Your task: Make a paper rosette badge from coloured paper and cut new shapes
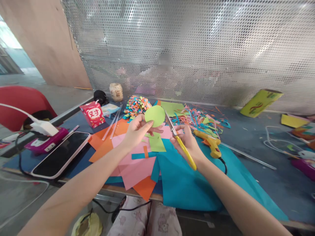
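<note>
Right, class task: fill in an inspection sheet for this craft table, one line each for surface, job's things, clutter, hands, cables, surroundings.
Surface: grey table, layered with pink, orange and teal paper sheets.
Job's things: green paper circle; yellow scissors.
Clutter: paper scraps, glue gun, tablet, red packet.
Hands: left hand pinches the circle; right hand grips the scissors.
Cables: white cable; black glue gun cord.
Surroundings: perforated metal screen, red chair.

Green paper disc (pixel 155 115), yellow-handled scissors (pixel 180 143)
</note>
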`<action>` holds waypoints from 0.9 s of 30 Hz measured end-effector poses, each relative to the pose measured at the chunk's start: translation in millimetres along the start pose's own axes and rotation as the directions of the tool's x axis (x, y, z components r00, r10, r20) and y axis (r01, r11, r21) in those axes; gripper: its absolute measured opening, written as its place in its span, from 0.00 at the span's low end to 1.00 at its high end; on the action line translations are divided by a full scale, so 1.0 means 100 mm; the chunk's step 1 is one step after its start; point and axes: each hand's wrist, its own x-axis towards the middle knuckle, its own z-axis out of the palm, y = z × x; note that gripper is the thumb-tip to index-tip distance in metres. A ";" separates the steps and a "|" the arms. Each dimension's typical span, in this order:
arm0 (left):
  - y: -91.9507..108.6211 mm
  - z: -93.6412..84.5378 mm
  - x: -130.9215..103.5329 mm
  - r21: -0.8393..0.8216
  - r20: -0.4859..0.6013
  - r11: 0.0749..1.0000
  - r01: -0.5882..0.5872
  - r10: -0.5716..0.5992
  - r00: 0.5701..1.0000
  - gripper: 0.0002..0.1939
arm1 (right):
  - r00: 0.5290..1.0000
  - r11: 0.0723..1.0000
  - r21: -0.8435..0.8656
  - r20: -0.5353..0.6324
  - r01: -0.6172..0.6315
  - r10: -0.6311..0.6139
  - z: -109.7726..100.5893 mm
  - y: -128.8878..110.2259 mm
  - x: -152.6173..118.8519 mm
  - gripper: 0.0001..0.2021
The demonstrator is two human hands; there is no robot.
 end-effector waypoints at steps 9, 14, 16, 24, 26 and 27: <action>-0.01 0.01 -0.01 0.070 0.019 0.997 -0.010 0.008 1.000 0.16 | 1.000 1.000 0.008 -0.015 0.017 -0.017 0.01 0.01 0.01 0.19; 0.01 0.02 -0.01 0.055 0.008 0.998 -0.011 0.011 1.000 0.16 | 1.000 1.000 0.020 -0.018 -0.022 0.023 -0.01 0.00 0.00 0.20; 0.01 0.01 0.00 0.052 -0.014 0.999 -0.014 0.015 1.000 0.16 | 0.999 0.999 0.021 -0.024 -0.031 0.031 -0.01 0.01 0.00 0.20; 0.00 -0.04 0.04 0.081 -0.158 0.992 -0.096 0.108 0.982 0.14 | 0.999 1.000 -0.018 -0.044 0.008 -0.009 0.00 0.03 0.02 0.20; 0.00 -0.05 0.05 0.096 -0.159 0.990 -0.104 0.118 0.980 0.14 | 0.999 1.000 -0.014 -0.049 0.016 -0.017 0.01 0.03 0.02 0.21; 0.00 -0.05 0.04 0.103 -0.154 0.989 -0.104 0.120 0.981 0.13 | 0.999 1.000 -0.014 -0.051 0.020 -0.020 0.01 0.03 0.02 0.21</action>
